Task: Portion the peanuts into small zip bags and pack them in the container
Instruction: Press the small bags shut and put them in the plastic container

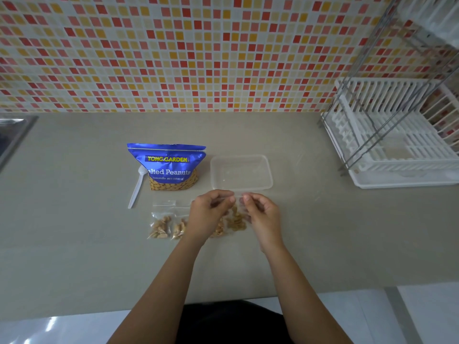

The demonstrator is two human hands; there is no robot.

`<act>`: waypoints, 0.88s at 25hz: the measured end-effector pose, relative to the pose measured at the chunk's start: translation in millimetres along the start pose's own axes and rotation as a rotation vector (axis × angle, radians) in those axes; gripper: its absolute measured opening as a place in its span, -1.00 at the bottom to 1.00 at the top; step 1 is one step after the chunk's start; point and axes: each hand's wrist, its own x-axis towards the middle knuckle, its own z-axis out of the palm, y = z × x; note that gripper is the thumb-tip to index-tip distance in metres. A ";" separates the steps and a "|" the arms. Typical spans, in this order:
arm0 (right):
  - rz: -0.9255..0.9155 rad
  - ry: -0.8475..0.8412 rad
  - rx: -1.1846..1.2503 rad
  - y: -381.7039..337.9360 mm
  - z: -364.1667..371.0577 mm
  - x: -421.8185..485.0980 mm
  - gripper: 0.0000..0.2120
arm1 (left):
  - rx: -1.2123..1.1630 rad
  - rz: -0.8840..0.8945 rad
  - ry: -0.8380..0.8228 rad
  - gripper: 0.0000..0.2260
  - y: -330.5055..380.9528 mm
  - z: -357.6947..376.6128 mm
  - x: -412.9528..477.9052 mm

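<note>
Pinched a small clear zip bag (pixel 237 220) at its top edge with both hands, peanuts (pixel 236 223) sitting in its lower half. Held it just in front of the clear plastic container (pixel 241 172), low over the desk (pixel 74 219). Took the left end of the strip in the left hand (pixel 208 214) and the right end in the right hand (pixel 260 214), fingers (pixel 231 198) of both curled in and grasping the bag's mouth.

Looked like the sealing step for this portion. Called next, most likely, for running the pinch along the zip until closed, then lowering the bag into the container, with nothing packed there that could be made out.

Spotted two filled bags (pixel 160 225) flat on the desk near the left wrist, plus a third (pixel 219 229) half hidden under the left hand. Spotted the blue Salted Peanuts pouch (pixel 171 167) standing behind them, and a white plastic spoon (pixel 136 187) lying with its bowl end up against the pouch.

Could not tell whether the zip was already pressed shut: clear film against a clear rim, barely readable. Could not make out the thumbs properly either. Caught only part of a white dish rack (pixel 397 145) at the right edge and a sliver of steel sink (pixel 12 135) at the left.
</note>
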 end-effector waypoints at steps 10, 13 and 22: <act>-0.116 0.065 -0.229 5.7 1.4 1.4 -0.84 | 0.273 0.128 0.014 -0.97 4.4 4.6 0.8; -0.166 0.122 -0.314 2.6 3.4 0.7 -0.85 | 0.383 0.173 0.041 -0.95 4.9 4.0 1.9; -0.136 0.164 -0.350 3.0 3.1 1.5 -0.93 | 0.345 0.066 0.055 -0.86 -3.2 -14.1 4.4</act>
